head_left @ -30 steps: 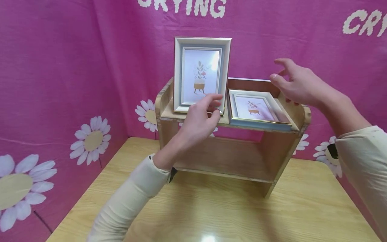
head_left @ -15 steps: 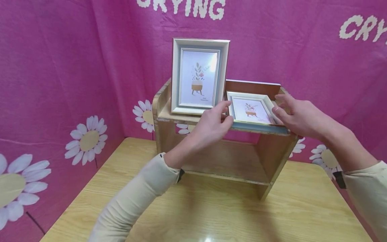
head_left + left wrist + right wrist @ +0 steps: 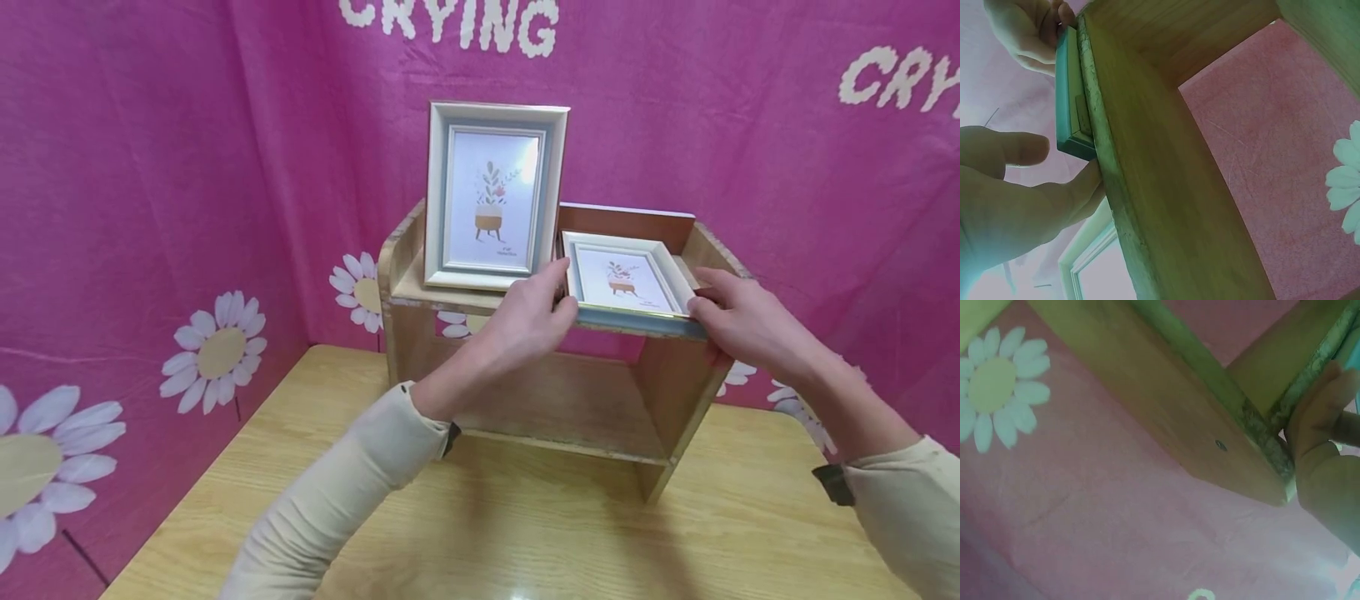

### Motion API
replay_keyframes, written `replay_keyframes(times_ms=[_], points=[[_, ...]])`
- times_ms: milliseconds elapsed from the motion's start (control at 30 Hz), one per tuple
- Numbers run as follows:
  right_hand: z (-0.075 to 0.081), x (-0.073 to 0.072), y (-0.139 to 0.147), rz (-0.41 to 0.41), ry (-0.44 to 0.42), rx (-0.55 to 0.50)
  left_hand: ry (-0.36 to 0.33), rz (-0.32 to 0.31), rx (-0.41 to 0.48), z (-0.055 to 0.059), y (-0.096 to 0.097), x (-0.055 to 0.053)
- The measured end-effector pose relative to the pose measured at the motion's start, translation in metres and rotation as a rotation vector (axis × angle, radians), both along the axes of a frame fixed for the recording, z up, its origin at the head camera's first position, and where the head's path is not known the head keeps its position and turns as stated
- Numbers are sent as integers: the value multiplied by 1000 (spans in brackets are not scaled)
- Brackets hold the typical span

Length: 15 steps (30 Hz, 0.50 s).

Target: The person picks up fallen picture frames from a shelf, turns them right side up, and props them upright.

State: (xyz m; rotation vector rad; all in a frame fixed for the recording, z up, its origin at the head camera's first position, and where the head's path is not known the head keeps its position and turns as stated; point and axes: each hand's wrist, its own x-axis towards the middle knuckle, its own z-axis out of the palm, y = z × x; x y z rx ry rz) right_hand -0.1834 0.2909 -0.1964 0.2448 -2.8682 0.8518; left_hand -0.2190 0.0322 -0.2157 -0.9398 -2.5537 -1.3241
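Observation:
A white-and-blue picture frame lies face up on the right part of the wooden shelf's top. Its print shows a potted plant. My left hand is at its left front corner, fingertips against the side and shelf edge. The left wrist view shows the left thumb apart from the frame's blue edge. At the right front corner, my right hand touches the frame with thumb and fingertips. A matching picture frame stands upright at the left, behind my left hand.
The small two-tier wooden shelf stands on a light wooden table. Raised side panels and a back rail border its top. A pink curtain with daisies and lettering hangs behind and to the left.
My right hand has come down and left from above the shelf's right side onto the lying frame's corner. My left hand has shifted right, from before the upright frame to the lying one.

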Motion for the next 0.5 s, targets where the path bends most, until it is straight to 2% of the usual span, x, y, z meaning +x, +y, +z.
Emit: replay_keyframes(times_ms=[133, 233, 367, 500], points=[[-3, 0, 0, -14, -33, -142, 55, 20, -13, -1, 4, -1], [-5, 0, 0, -19, -41, -200, 100, 53, -21, -2, 8, 0], [-9, 1, 0, -23, -22, -258, 108, 99, 16, -5, 13, 2], [-13, 3, 1, -27, 6, -303, 88, 111, 91, -9, 16, 3]])
